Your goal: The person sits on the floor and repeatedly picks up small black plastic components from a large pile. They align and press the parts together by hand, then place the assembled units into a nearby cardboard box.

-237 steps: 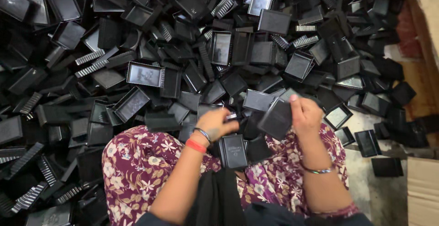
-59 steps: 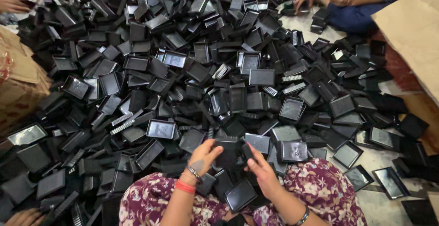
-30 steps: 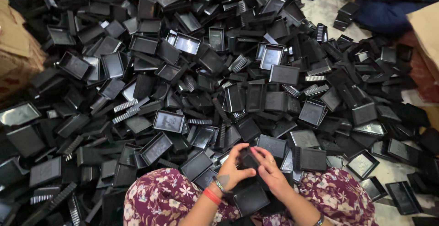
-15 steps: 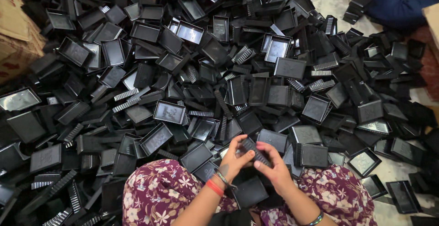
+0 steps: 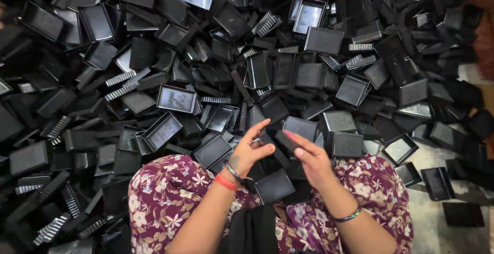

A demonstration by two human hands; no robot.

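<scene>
Starting closest: black lap tray (image 5: 275,186) resting on the floral-print lap (image 5: 170,197), same spot as half a second ago. Just above that tray, both hands working a small black piece (image 5: 282,142), held up in the air and not yet set down. Biggest change from half a second back: hands no longer bunched tight together. Left hand (image 5: 251,150) just up and left of the lap tray, now with fingers fanned loose and open, only the thumb near the piece. Right hand (image 5: 310,157) up and right of the tray, fingers laid out flat along the piece; thumb hidden, so can't tell how firm that hold is. Beyond the lap tray, same huge pile of black trays (image 5: 175,100) sprawling away on all sides. Far off to its right, a bit of bare floor (image 5: 437,218).
</scene>
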